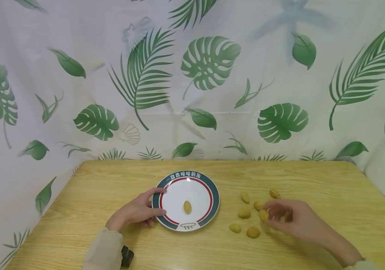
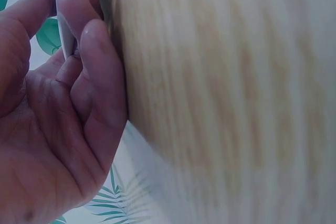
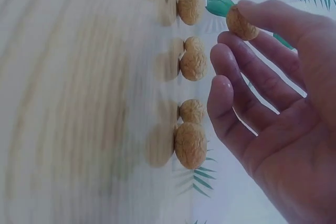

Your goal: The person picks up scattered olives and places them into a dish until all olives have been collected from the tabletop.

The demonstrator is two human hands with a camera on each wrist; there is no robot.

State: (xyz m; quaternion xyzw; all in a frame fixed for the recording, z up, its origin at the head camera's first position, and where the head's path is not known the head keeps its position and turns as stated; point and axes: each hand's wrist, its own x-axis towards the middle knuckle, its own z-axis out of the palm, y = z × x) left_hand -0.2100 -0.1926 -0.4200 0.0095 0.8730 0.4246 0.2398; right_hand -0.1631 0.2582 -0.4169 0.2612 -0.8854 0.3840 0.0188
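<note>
My left hand (image 1: 134,210) grips the left rim of a round white plate (image 1: 175,197) with a dark blue-green border and a red ring. Some of its fingers are tucked under the plate's edge (image 2: 64,30) in the left wrist view. On the plate lies one small oval yellow-brown piece (image 1: 187,207). To the right, my right hand (image 1: 295,221) pinches a similar wrinkled oval piece (image 3: 241,23) between thumb and fingertip, off the tabletop. Beside that hand several more wrinkled oval pieces (image 1: 253,232) lie loose on the table. Their exact kind cannot be told.
The wooden table (image 1: 111,180) carries all of this. Behind it hangs a white curtain (image 1: 226,123) printed with green leaves. A small black object (image 1: 127,256) shows by the left sleeve (image 1: 104,251).
</note>
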